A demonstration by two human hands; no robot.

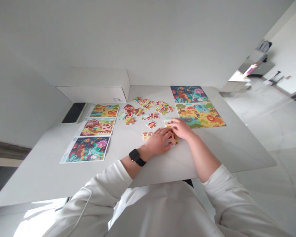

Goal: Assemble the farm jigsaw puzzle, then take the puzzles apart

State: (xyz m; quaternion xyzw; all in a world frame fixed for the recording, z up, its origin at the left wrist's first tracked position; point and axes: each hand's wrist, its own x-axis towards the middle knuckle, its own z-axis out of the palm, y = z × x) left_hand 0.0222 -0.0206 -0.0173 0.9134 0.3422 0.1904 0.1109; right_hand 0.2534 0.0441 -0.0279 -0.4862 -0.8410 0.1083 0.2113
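Bent over a few joined jigsaw puzzle pieces point(173, 138) with a pink and brown pattern, my left hand point(158, 142) lies flat with its fingers pointing right and touching them. My right hand point(182, 128) comes from the other side, its thumb and fingers closed at a pale green and yellow puzzle piece point(167, 121) at the upper edge of that group. The fingers partly hide both. Just left of my left fingers lies a brown and white puzzle piece point(146, 135). A red and green piece point(151, 124) is a little farther off.
Loose puzzle pieces point(145, 103) are scattered beyond my hands. Two finished puzzles, a dark one point(189, 94) and a yellow one point(199, 115), lie at the right. A picture sheet point(97, 126), a phone point(74, 113) and a white box point(91, 93) occupy the left of the table point(172, 168).
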